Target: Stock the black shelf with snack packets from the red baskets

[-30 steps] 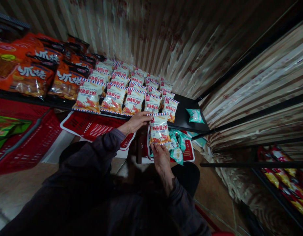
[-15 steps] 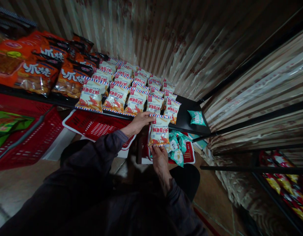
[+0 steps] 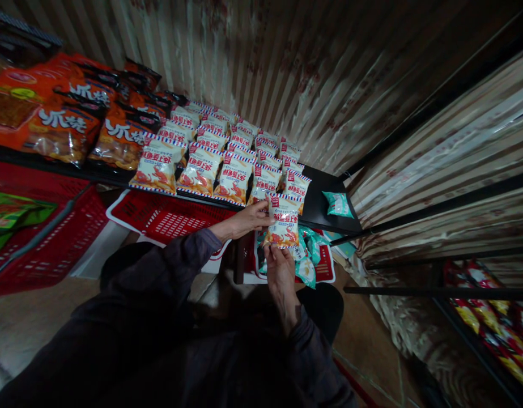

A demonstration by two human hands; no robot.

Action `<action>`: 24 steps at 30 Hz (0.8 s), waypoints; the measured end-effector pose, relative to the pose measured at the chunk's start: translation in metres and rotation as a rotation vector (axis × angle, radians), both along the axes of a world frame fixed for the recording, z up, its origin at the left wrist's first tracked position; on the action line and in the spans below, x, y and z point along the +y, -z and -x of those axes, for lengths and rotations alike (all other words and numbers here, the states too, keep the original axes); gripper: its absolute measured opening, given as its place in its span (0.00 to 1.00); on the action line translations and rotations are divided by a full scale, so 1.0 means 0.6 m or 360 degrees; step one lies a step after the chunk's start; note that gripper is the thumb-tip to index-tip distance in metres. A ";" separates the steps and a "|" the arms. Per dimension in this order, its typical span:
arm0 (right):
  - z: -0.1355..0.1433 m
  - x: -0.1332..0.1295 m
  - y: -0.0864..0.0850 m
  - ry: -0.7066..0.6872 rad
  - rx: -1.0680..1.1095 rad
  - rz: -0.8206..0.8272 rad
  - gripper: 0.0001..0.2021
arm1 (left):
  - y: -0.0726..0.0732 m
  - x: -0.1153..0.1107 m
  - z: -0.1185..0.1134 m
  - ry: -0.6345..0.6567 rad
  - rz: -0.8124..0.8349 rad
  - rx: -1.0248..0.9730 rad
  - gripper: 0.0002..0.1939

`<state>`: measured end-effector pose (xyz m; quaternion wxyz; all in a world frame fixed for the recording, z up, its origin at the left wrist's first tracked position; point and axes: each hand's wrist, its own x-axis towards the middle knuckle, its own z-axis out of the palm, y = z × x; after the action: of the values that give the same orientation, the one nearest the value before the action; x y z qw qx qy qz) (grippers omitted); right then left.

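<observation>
Between my hands is a white and orange snack bag (image 3: 284, 224) with a striped top edge and red lettering, upright with its printed front toward me. My left hand (image 3: 250, 220) grips its left side, fingers closed at the edge. At the bottom edge, my right hand (image 3: 281, 276) pinches the bag from below. Rows of matching snack bags (image 3: 233, 175) stand on the black shelf (image 3: 323, 190) just behind it. Below the held bag, teal snack packets (image 3: 306, 269) lie in a red basket (image 3: 327, 266), partly hidden by my right hand.
One teal packet (image 3: 338, 204) lies at the shelf's right end. Orange snack bags (image 3: 61, 127) fill its left part. Red baskets (image 3: 168, 218) sit under the front edge. Black metal bars (image 3: 397, 198) and a striped curtain (image 3: 227, 62) bound the right and back.
The held bag has moved slightly right and up, with both hands following it. My left hand has slid from its top corner down along its left side.
</observation>
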<state>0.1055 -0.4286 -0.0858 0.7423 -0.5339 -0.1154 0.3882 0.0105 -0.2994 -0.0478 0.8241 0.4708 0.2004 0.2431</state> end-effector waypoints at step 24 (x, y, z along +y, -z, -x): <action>-0.101 0.028 -0.083 -0.0071 -0.0292 0.0023 0.17 | 0.029 0.000 -0.015 0.0097 -0.0139 -0.0034 0.25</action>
<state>0.1660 -0.4121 -0.0362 0.7158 -0.5699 -0.1920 0.3550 0.0196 -0.2995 -0.0654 0.8118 0.5096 0.1663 0.2314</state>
